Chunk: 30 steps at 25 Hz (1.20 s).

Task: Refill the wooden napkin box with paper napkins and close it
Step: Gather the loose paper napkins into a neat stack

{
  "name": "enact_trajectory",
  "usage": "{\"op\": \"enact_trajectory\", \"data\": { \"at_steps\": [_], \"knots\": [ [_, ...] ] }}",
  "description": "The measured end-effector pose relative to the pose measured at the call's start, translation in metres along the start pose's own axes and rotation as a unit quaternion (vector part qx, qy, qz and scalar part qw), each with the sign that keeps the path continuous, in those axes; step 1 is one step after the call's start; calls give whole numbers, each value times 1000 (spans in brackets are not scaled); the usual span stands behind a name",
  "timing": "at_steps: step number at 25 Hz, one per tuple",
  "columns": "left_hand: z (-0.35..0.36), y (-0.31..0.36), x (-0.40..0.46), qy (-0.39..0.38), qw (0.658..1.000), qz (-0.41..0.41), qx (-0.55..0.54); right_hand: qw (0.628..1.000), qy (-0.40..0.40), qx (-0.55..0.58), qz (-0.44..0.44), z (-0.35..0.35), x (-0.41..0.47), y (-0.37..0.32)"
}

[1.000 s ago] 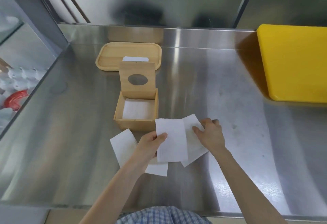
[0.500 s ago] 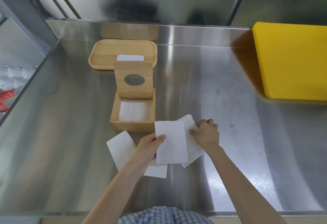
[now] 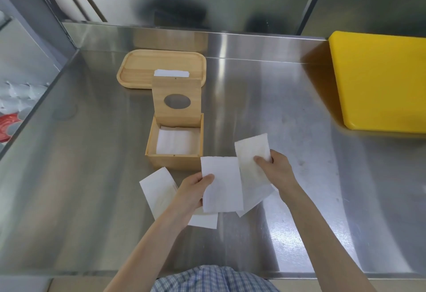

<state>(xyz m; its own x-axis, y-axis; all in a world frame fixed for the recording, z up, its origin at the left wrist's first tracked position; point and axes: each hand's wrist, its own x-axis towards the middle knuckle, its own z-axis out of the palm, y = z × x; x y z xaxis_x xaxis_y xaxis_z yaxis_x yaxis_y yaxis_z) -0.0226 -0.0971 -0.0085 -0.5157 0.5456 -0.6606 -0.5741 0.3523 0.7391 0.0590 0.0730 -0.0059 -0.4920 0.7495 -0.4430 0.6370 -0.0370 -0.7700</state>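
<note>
The wooden napkin box (image 3: 175, 161) sits open on the steel counter, white napkins (image 3: 176, 141) lying inside. Its lid (image 3: 176, 105), with an oval hole, stands upright at the box's back edge. My left hand (image 3: 192, 191) pinches a white napkin (image 3: 221, 185) just in front of the box. My right hand (image 3: 275, 168) grips a second napkin (image 3: 252, 153), lifted to the right of the box. Two more napkins lie flat on the counter: one (image 3: 156, 190) at the left, one (image 3: 202, 220) under my left wrist.
A wooden tray (image 3: 161, 61) with a white napkin stack (image 3: 171, 73) stands behind the box. A yellow cutting board (image 3: 378, 79) lies at the right. A steel backsplash (image 3: 184, 35) runs along the back. A sink area with white and red items (image 3: 11, 116) is at the left.
My right hand has lifted its napkin off the counter and raised it up and to the right. My left hand still holds its napkin in about the same place.
</note>
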Motion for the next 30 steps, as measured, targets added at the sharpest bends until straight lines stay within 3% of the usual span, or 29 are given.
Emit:
{"op": "enact_trajectory", "data": {
  "at_steps": [4, 8, 14, 22, 30],
  "knots": [
    [1, -1, 0, -10, 999, -13, -37, 989, -49, 135, -42, -20, -30, -12],
    [2, 1, -3, -50, 994, -6, -92, 947, -162, 276, -36, -22, -50, -20],
    [2, 1, -7, -64, 994, -2, -94, 983, -147, 107, -14, 17, -55, -5],
    [0, -2, -9, -47, 993, -32, -102, 993, -112, 23, -25, 28, -56, -4],
    [-4, -8, -8, -15, 999, -25, -25, 991, -121, -32, -40, 35, -53, 1]
  ]
}}
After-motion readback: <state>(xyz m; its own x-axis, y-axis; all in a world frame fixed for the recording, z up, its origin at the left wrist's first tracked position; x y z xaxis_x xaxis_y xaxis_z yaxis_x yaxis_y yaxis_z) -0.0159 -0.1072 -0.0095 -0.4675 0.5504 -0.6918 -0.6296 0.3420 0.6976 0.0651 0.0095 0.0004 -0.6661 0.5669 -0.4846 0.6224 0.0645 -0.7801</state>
